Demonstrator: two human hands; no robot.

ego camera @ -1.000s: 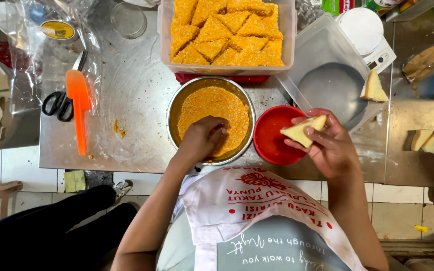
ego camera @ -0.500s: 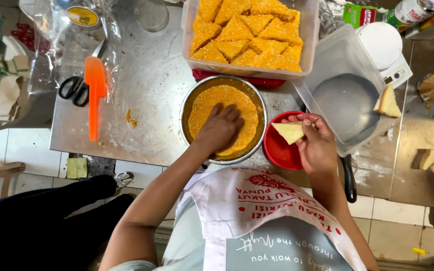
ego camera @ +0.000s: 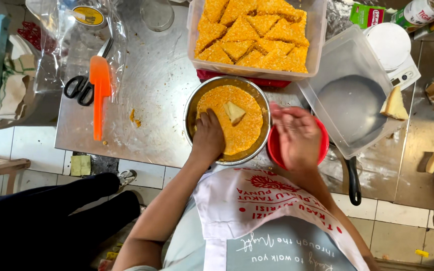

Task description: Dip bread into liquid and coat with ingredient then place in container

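Seen from above, the person's left hand (ego camera: pixel 209 136) rests in a round metal bowl (ego camera: pixel 192 108) of orange breadcrumbs (ego camera: pixel 239 138), fingers loosely curled and pressed down into the crumbs at the bowl's near-left side; it grips nothing that can be seen, though its fingertips are buried. Just beside it, near the middle of the crumbs, lies a pale bread triangle (ego camera: pixel 234 111), bare and uncoated, not touched by either hand. The right hand (ego camera: pixel 297 135) hovers open and empty, fingers spread and slightly blurred, above a red bowl (ego camera: pixel 273 148) that stands touching the metal bowl on its right. The step in hand looks to be coating: the triangle has landed in the crumbs and is not yet covered. The next move would likely call for scooping crumbs over the piece and pressing lightly on both faces, gently enough not to tear the soft bread. Beyond the metal bowl, at the far side of the steel bench (ego camera: pixel 151 100), a clear plastic tub (ego camera: pixel 193 35) holds many finished crumb-coated triangles (ego camera: pixel 257 30), packed closely. To the right sits an empty clear container (ego camera: pixel 350 103) with another plain wedge (ego camera: pixel 394 104) on its edge, and a black pan handle (ego camera: pixel 353 179) pokes out below. To the left lie an orange spatula (ego camera: pixel 99 95) and black-handled scissors (ego camera: pixel 80 89).
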